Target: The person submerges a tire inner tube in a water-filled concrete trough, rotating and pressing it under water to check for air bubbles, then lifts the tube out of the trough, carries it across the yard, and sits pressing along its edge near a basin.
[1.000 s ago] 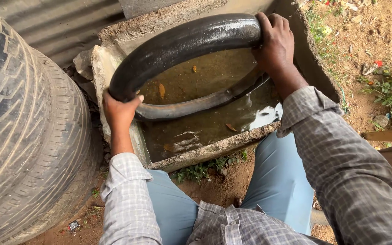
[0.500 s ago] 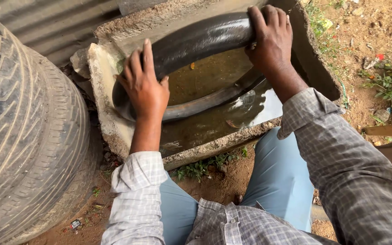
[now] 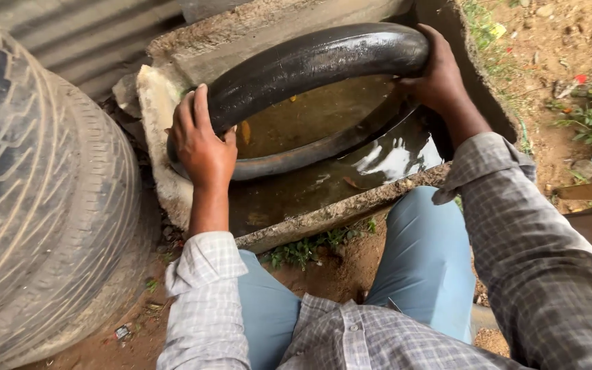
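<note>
Fingers of both hands grip black inner tube [image 3: 310, 65] in water-filled trough [image 3: 166, 199].

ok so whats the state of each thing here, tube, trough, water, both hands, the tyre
inner tube: inflated, wet and shiny, lower part dipped in the water
concrete trough: holds water, edges chipped and rough
water: murky brown, bits of leaf floating
left hand: grip on the tube's left end
right hand: grip on the tube's right end
big tyre: upright beside the trough, dusty, untouched
</note>
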